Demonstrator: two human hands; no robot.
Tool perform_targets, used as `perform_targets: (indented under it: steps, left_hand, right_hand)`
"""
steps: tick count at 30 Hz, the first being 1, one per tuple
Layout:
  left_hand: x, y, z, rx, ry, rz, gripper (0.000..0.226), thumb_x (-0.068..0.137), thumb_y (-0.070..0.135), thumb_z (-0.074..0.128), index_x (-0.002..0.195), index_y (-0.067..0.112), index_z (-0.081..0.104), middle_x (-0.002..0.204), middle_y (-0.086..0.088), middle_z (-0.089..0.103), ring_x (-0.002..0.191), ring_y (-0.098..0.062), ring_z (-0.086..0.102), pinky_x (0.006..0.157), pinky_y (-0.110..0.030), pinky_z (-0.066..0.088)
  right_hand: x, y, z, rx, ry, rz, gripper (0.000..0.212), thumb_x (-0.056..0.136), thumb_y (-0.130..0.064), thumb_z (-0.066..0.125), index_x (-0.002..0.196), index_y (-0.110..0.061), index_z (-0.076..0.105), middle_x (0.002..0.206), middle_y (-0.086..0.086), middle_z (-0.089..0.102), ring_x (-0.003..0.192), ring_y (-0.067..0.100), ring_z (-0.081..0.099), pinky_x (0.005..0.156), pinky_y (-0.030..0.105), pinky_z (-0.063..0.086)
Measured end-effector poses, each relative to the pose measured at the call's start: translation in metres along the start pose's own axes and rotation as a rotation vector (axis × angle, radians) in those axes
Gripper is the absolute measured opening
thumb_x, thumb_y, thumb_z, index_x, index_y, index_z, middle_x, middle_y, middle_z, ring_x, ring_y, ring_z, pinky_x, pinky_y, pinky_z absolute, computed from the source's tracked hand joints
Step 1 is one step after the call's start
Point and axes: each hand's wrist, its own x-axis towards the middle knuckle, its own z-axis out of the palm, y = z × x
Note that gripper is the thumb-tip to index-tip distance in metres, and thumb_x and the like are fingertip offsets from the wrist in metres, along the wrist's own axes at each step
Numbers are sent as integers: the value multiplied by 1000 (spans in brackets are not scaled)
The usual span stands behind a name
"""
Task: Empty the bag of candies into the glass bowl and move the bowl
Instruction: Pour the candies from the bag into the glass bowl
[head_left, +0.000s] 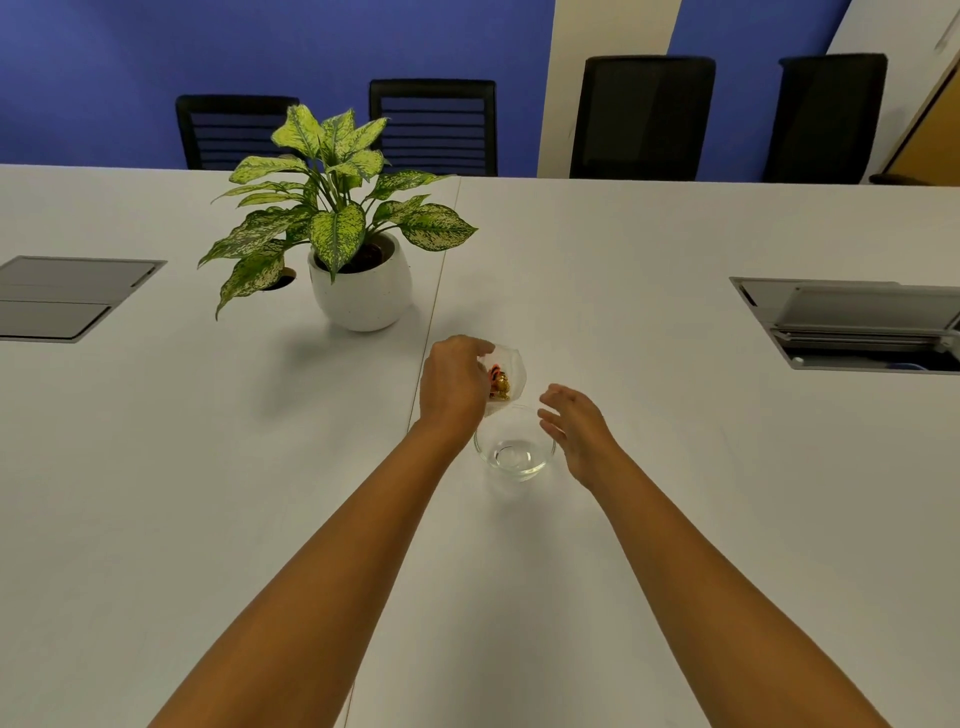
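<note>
A small clear plastic bag (511, 370) with orange and gold candies (498, 382) inside is held by my left hand (452, 382), just beyond the glass bowl's far rim. The glass bowl (515, 448) stands on the white table and holds nothing visible. My right hand (574, 423) hovers open at the bowl's right side, fingers spread, close to the rim; whether it touches the glass is unclear.
A potted plant in a white pot (361, 283) stands behind and to the left. Cable boxes are set into the table at the left (67, 296) and, lid raised, at the right (852, 325). Black chairs (641, 117) line the far edge.
</note>
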Motion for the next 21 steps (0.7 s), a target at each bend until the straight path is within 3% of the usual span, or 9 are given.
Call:
perform_targets:
  steps: [3, 8, 13, 16, 21]
  left_hand:
    - [4, 7, -4, -85, 1, 3, 31, 88, -2, 53, 113, 9, 68, 119, -12, 68, 100, -23, 66, 81, -22, 49]
    - [8, 14, -10, -323, -94, -47, 31, 84, -4, 59, 110, 8, 69, 114, -12, 70, 83, -20, 67, 80, -28, 56]
    - [10, 5, -12, -408, -118, -122, 32, 84, -3, 59, 113, 8, 68, 118, -12, 68, 91, -26, 69, 81, -29, 57]
    - [11, -2, -11, -404, -140, -147, 29, 86, -1, 59, 113, 7, 68, 121, -13, 66, 95, -26, 67, 77, -28, 57]
    - [9, -5, -6, -371, -145, -150, 34, 91, 33, 55, 111, 9, 68, 119, -11, 67, 105, -25, 63, 89, -39, 55]
  right_hand:
    - [3, 9, -5, 160, -38, 79, 40, 96, -18, 48, 133, -6, 43, 140, 15, 48, 126, 31, 49, 99, 34, 42]
    - [6, 11, -2, 338, -86, 124, 45, 98, -35, 39, 133, -7, 45, 136, 13, 53, 119, 26, 53, 103, 37, 41]
    - [5, 8, -2, 385, -117, 108, 27, 97, -30, 43, 115, -14, 56, 119, 10, 58, 99, 23, 61, 95, 38, 48]
    - [7, 8, -8, 343, -110, 95, 25, 97, -31, 45, 114, -17, 55, 111, 6, 60, 100, 23, 59, 92, 39, 48]
    - [9, 5, -13, 337, -89, 63, 26, 95, -34, 47, 115, -20, 54, 106, 1, 60, 98, 19, 58, 83, 35, 51]
